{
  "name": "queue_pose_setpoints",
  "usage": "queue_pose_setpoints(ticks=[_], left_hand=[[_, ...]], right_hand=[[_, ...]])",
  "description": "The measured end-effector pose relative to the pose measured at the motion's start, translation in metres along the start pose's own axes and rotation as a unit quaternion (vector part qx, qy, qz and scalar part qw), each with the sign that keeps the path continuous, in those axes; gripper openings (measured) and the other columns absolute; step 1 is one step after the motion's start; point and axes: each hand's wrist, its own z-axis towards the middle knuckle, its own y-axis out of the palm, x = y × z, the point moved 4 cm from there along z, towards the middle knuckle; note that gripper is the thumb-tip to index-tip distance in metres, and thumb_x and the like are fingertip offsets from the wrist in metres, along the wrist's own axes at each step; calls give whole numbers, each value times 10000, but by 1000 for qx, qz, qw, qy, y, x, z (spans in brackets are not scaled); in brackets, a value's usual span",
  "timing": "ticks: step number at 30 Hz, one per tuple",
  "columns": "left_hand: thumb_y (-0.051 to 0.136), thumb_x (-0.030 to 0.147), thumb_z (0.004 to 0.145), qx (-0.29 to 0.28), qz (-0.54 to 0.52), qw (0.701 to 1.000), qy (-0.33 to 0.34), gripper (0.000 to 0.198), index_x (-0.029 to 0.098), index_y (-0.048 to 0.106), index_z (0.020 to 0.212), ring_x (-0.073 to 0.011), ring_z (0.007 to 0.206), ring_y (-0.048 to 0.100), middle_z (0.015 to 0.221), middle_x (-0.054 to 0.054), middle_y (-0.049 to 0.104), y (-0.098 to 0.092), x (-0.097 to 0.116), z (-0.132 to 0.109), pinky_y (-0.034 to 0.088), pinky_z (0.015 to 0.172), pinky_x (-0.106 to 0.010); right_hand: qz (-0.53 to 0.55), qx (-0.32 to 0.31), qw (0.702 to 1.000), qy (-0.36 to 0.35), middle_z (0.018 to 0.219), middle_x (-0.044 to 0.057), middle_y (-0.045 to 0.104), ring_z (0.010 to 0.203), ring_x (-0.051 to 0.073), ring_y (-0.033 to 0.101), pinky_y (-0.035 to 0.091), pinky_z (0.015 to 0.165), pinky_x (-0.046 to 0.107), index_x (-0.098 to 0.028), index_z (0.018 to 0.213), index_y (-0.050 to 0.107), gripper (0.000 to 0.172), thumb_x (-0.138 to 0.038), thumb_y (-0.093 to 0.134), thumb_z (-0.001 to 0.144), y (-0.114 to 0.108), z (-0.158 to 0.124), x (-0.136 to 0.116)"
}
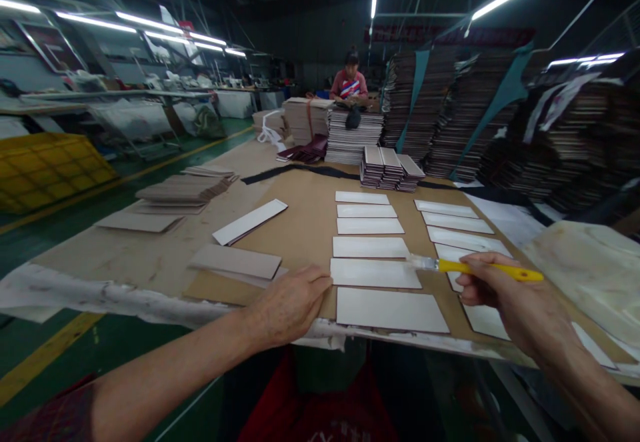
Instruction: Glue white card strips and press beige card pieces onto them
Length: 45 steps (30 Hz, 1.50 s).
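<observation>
My right hand (493, 285) is closed around the yellow handle of a paintbrush (457, 267). The brush points left, and its pale bristles reach the right end of a white cardboard strip (370, 247). My left hand (295, 301) has its fingers pressed together at the left edge of the strip below that one, another white cardboard strip (375, 273). A wider white strip (390, 309) lies nearest the table's front edge. Several more strips form a second column (460, 220) on the right, partly covered by my right hand.
Grey-brown boards (175, 191) are piled on the table's left side, with loose strips (250, 222) nearer me. Short bundles (390, 167) and tall board stacks (355, 137) stand at the back. A whitish plastic-covered lump (590, 269) sits at right. A person (349, 84) is behind the stacks.
</observation>
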Motion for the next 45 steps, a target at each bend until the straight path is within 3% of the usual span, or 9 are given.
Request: queue_pose_setpoints(ticks=[3,7,16,21,29,32,36,41,45], left_hand=[[459,98,920,-11,-30,999,18,299,183,602,1168,-239,1075,603,1175,-99,637,-1,16,-9,527,952,-397],[463,83,913,-13,-49,997,61,314,163,597,1185,-240,1039,602,1142,-103,648,13,31,-18,519,958,-410],[417,157,1021,57,-11,994,94,226,132,635,1075,-209,929,612,1036,-103,670,26,27,-19,550,862,-359],[399,152,1029,70,3,993,97,248,134,645,1007,-201,836,596,949,-85,668,28,26,-19,545,776,-348],[451,135,1005,107,-22,990,92,207,136,655,972,-198,824,608,925,-72,677,29,24,-19,548,753,-341],[464,130,997,114,-29,989,95,194,134,655,963,-203,835,613,931,-76,680,28,24,-19,551,747,-343],[470,111,985,113,-23,988,103,185,128,654,974,-205,823,610,933,-76,679,26,25,-19,545,736,-345],[454,115,999,102,-21,988,110,200,125,651,968,-199,831,608,931,-71,672,25,24,-19,530,739,-335],[445,135,1010,91,-30,990,102,212,135,655,981,-197,834,593,925,-68,659,26,22,-19,519,735,-331]], right_hand=[[79,-28,996,24,661,27,673,488,141,591,519,460,238,-206,875,664,403,-491,818,636,14,-24,-2],[118,-87,987,73,646,36,672,468,137,575,504,450,238,-189,850,666,472,-543,852,600,45,-56,5],[97,-163,978,91,676,24,680,481,134,598,499,476,230,-172,935,658,531,-625,791,692,87,-74,29],[39,-166,982,75,679,17,669,495,133,586,491,492,232,-164,946,667,528,-647,742,748,80,-71,30],[-57,-100,991,66,708,52,693,551,157,597,487,563,257,-159,954,686,537,-654,738,751,11,-49,33],[-51,-78,994,61,673,48,680,544,159,592,476,546,254,-160,919,691,521,-648,741,744,2,-50,35],[17,-67,996,57,671,37,680,498,137,573,475,521,247,-158,918,685,480,-595,772,739,26,-60,38],[93,-136,985,50,694,28,681,523,132,592,482,529,237,-158,961,673,465,-592,729,802,73,-75,43],[68,-185,980,36,700,24,680,533,122,588,475,550,230,-163,944,680,451,-600,695,835,79,-82,41]])
